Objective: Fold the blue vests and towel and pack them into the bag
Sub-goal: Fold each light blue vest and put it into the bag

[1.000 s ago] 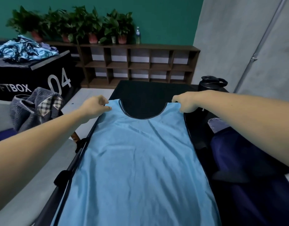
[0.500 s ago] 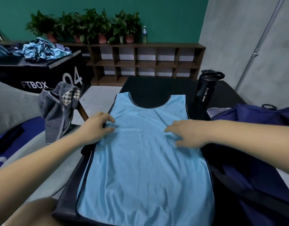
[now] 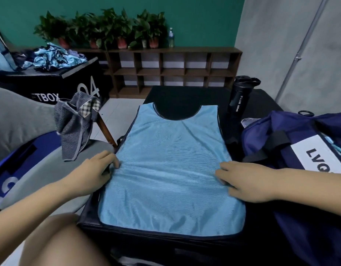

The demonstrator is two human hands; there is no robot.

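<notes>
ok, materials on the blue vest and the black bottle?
The blue vest looks like thin synthetic mesh: fine ribbed weave, slight sheen, dark piping at the neck. The black bottle is likely matte plastic with white printed lettering; coated metal is possible.

Both hands slid down off the blue vest's [image 3: 171, 169] shoulders. Left hand [image 3: 94, 175] and right hand [image 3: 242, 181] now sit at its side edges, and the fabric's smoother.

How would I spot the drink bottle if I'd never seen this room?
Find the black table with the blue vest spread flat on it. Right of the vest's neck end, beside the navy bag, stands a tall black bottle. Its white SPORT BOTTLE lettering sets it apart from the small clear bottle on the far shelf.
</notes>
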